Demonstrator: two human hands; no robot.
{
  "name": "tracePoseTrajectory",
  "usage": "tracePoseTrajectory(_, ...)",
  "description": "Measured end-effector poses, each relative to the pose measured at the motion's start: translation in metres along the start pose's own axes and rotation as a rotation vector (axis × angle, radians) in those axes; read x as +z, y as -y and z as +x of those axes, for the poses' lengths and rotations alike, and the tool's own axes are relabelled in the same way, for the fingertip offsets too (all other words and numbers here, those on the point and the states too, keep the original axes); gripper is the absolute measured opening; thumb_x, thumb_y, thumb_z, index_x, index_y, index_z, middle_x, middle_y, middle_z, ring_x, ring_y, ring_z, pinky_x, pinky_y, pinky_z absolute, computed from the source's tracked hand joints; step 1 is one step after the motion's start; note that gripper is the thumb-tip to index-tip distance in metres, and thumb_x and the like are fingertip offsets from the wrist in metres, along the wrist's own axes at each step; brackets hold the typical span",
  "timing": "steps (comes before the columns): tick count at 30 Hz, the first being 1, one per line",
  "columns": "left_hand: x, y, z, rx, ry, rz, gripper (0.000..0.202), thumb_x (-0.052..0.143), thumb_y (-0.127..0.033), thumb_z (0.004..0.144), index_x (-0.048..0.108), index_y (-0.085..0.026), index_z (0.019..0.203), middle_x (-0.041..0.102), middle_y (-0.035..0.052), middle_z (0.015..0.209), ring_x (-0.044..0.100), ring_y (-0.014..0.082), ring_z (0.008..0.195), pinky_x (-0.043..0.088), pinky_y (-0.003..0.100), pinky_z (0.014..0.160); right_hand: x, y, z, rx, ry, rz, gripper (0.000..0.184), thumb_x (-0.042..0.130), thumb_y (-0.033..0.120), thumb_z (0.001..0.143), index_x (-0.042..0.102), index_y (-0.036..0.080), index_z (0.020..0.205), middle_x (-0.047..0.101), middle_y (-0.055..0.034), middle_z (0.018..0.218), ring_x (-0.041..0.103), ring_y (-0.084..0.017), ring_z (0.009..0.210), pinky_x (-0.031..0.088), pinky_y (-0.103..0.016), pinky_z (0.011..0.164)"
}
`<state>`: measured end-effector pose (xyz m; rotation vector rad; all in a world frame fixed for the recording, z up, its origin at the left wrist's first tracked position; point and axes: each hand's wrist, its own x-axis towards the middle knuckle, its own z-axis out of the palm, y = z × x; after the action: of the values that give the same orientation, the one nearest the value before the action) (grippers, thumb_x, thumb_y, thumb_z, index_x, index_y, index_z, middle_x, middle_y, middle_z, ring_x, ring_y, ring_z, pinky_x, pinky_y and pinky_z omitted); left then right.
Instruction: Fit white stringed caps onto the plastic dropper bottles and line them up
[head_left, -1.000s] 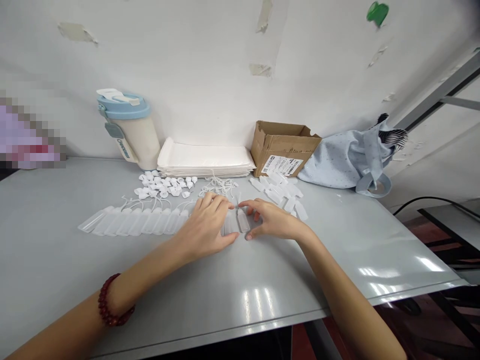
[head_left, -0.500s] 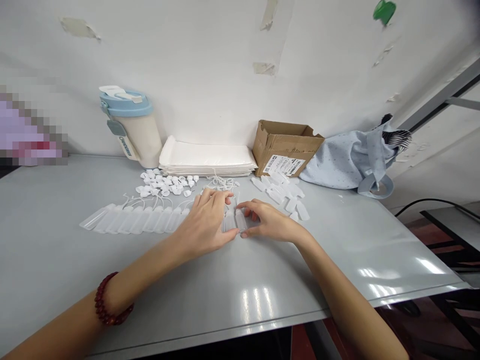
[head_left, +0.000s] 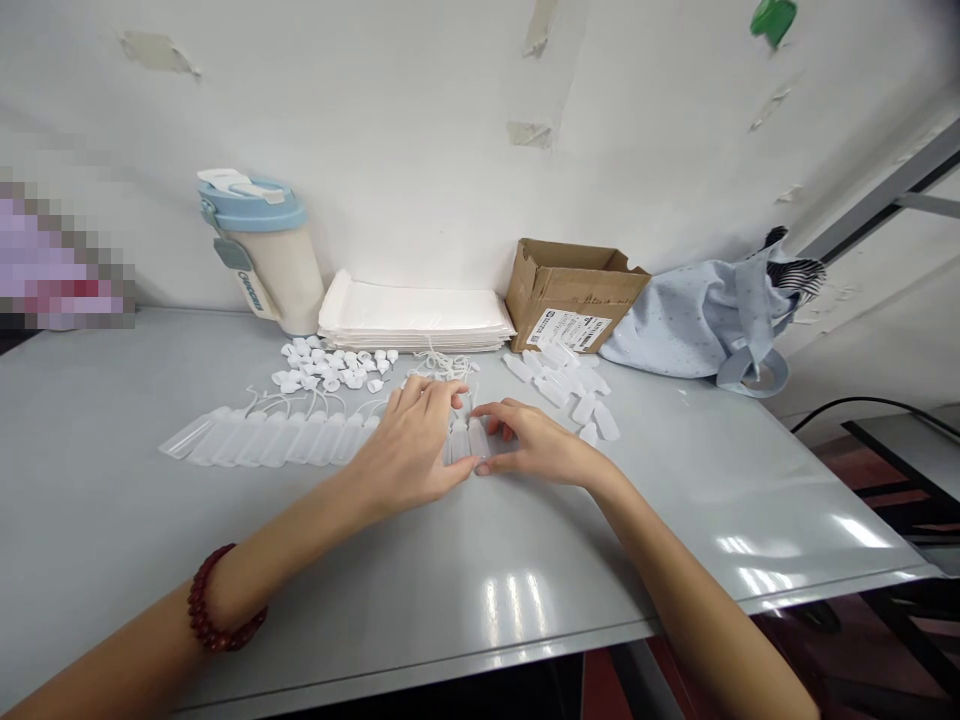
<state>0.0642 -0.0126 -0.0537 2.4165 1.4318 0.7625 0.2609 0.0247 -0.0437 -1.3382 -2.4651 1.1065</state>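
Note:
A row of small translucent plastic bottles [head_left: 289, 440] with thin white tubes at their necks lies flat on the grey table. My left hand [head_left: 409, 440] arches over the row's right end, thumb and fingers apart, and hides several bottles beneath it. Its thumb tip reaches the base of the end bottles. My right hand [head_left: 536, 443] spans the last bottle [head_left: 478, 438] lengthwise, index finger at the neck and thumb at the base, pressing it beside its neighbour. Behind my hands is a small bunch of white tubes [head_left: 442, 366].
White caps [head_left: 330, 368] are scattered behind the row. Loose bottles [head_left: 566, 383] lie right of my hands. Along the wall stand a cream tumbler [head_left: 281, 270], a stack of white sheets [head_left: 420, 310], a cardboard box [head_left: 574, 290] and a light blue cloth bag [head_left: 690, 320].
My right hand has shifted slightly left, bringing the end bottle closer against the row. My left hand has barely moved.

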Motion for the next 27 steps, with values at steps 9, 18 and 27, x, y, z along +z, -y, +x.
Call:
tracePoseTrajectory(9,-0.0006,-0.0004,0.0002,0.002,0.002,0.003,0.056,0.069,-0.031,0.072,0.043,-0.011,0.117,0.055,0.0125,0.109,0.045,0.0287,0.103,0.043,0.045,0.086,0.0002,-0.0012,0.0011,0.001,0.001,0.009,0.063,0.076,0.033,0.073,0.052,0.018,0.129,0.054,-0.0071,0.103,0.054,-0.020,0.092,0.045,-0.035,0.084)
tracePoseTrajectory(18,0.0002,0.0009,-0.0002,0.003,0.011,0.007,0.058,0.070,-0.032,0.072,0.041,-0.013,0.119,0.055,0.0117,0.110,0.045,0.0292,0.104,0.043,0.045,0.087,0.0006,-0.0014,0.0009,0.002,0.008,0.006,0.068,0.078,0.032,0.070,0.051,0.017,0.130,0.054,-0.0073,0.104,0.054,-0.020,0.092,0.044,-0.035,0.084)
tracePoseTrajectory(27,-0.0002,0.0016,-0.0003,0.005,0.007,0.005,0.058,0.070,-0.034,0.072,0.042,-0.014,0.118,0.055,0.0116,0.111,0.046,0.0293,0.104,0.044,0.045,0.086,0.0006,-0.0032,0.0008,-0.015,0.003,-0.010,0.069,0.080,0.035,0.068,0.051,0.019,0.128,0.055,-0.0067,0.103,0.055,-0.021,0.092,0.045,-0.036,0.083)
